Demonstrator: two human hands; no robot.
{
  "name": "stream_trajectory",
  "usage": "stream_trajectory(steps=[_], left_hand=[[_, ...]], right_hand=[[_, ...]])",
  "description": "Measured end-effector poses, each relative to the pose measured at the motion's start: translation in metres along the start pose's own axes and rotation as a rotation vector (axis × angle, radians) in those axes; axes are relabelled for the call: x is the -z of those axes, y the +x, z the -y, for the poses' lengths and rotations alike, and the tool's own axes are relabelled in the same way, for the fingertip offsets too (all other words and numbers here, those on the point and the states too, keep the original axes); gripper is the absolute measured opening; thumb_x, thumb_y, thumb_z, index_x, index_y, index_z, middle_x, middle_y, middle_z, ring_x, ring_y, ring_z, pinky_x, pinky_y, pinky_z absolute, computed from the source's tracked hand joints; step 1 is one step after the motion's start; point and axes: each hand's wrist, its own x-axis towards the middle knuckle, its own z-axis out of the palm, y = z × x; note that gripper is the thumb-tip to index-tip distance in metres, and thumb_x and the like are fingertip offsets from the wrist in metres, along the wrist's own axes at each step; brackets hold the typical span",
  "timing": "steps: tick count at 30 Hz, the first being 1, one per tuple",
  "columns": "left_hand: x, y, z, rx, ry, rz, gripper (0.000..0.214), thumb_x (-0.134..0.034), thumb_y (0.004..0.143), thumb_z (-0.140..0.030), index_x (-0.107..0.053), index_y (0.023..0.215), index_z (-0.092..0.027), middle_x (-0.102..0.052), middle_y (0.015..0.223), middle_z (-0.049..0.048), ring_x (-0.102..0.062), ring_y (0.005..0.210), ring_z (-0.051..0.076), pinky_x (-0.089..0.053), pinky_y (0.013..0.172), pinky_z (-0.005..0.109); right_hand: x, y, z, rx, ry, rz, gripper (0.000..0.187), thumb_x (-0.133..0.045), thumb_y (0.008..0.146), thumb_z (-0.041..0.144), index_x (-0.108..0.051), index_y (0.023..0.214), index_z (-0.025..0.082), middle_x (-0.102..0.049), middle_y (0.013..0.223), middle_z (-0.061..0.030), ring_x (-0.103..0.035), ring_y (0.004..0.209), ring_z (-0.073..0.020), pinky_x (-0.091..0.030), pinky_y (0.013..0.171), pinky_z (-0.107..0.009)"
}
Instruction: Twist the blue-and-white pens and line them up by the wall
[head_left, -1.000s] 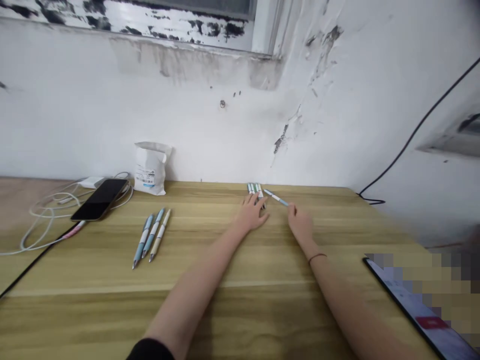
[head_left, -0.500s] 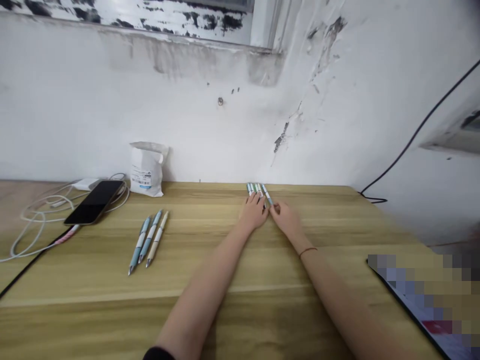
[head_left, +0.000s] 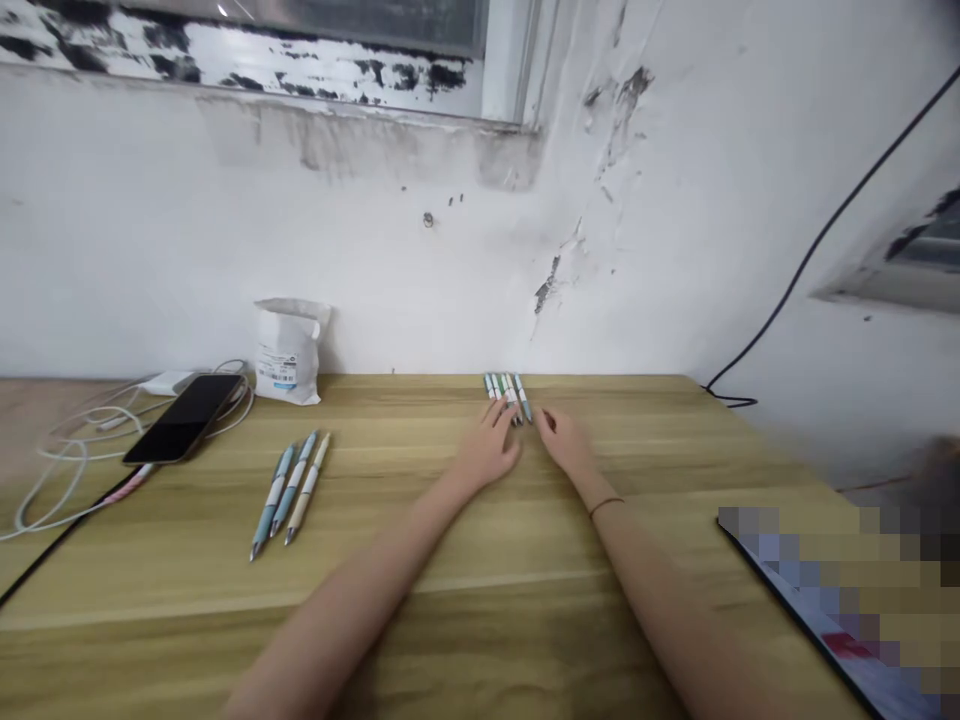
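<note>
Several pens [head_left: 501, 386] lie side by side near the table's back edge, pointing toward me. My left hand [head_left: 487, 445] is at their near ends with its fingers stretched out, covering part of them. The rightmost blue-and-white pen [head_left: 523, 397] lies slightly apart from the others. Just right of it is my right hand [head_left: 561, 438], fingers curled together and off the pen, with nothing visible in them. Farther left, two blue-and-white pens [head_left: 294, 484] and a cream pen [head_left: 307, 490] lie slanted in a loose group.
A white packet [head_left: 289, 352] stands against the wall. Left of it, a black phone [head_left: 184, 420] lies among white cables [head_left: 71, 450] and a charger [head_left: 169, 382]. A dark-edged, partly blurred flat object [head_left: 814, 610] is at the right. A black cable [head_left: 787, 290] hangs at the right wall.
My right hand has come off the rightmost pen and sits slightly apart from it. My left hand has drawn back a little toward me, uncovering more of the pens. The view has shifted slightly.
</note>
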Motion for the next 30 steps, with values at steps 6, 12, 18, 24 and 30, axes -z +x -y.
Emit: stream_trajectory(steps=[6, 12, 18, 24, 30], left_hand=[[0.078, -0.107, -0.001, -0.056, 0.167, 0.023, 0.042, -0.040, 0.087, -0.021, -0.040, 0.129, -0.022, -0.043, 0.133, 0.0067, -0.036, 0.124, 0.021, -0.033, 0.104, 0.039], [0.150, -0.155, 0.029, 0.374, 0.715, -0.127, 0.034, -0.041, 0.086, -0.035, -0.056, 0.112, -0.018, -0.051, 0.118, 0.0138, -0.045, 0.106, 0.032, -0.038, 0.086, 0.048], [0.165, -0.152, 0.051, 0.697, 0.857, 0.042, 0.036, -0.038, 0.086, -0.044, -0.061, 0.094, -0.017, -0.055, 0.099, 0.0135, -0.050, 0.092, 0.030, -0.041, 0.071, 0.041], [0.163, -0.147, 0.052, 0.570, 0.804, -0.022, 0.032, -0.036, 0.088, -0.035, -0.060, 0.084, -0.015, -0.057, 0.093, 0.0133, -0.052, 0.089, 0.029, -0.041, 0.070, 0.039], [0.138, -0.107, 0.009, 0.406, -0.062, -0.089, 0.031, -0.028, 0.092, -0.039, -0.052, 0.090, -0.019, -0.059, 0.076, 0.0013, -0.056, 0.070, 0.016, -0.043, 0.065, 0.027]], right_hand=[[0.002, -0.003, -0.003, -0.045, 0.101, -0.136, 0.035, -0.036, 0.087, 0.040, -0.063, 0.087, 0.017, -0.064, 0.073, -0.0052, -0.056, 0.065, -0.0171, -0.038, 0.059, -0.026], [-0.002, -0.014, 0.005, 0.101, 0.096, -0.192, 0.030, -0.039, 0.085, 0.035, -0.062, 0.083, 0.016, -0.062, 0.071, -0.0053, -0.053, 0.060, -0.0160, -0.038, 0.058, -0.026], [-0.005, -0.026, 0.022, 0.272, 0.070, -0.122, 0.026, -0.039, 0.086, 0.031, -0.061, 0.087, 0.017, -0.061, 0.072, -0.0046, -0.053, 0.062, -0.0155, -0.039, 0.061, -0.026], [-0.001, -0.045, 0.049, 0.452, -0.016, -0.056, 0.023, -0.038, 0.088, 0.023, -0.060, 0.085, 0.018, -0.062, 0.076, -0.0066, -0.055, 0.073, -0.0186, -0.041, 0.071, -0.030], [0.003, -0.093, 0.099, 0.669, 0.102, 0.166, 0.017, -0.048, 0.087, 0.030, -0.056, 0.097, 0.019, -0.063, 0.088, -0.0051, -0.055, 0.083, -0.0180, -0.041, 0.076, -0.031]])
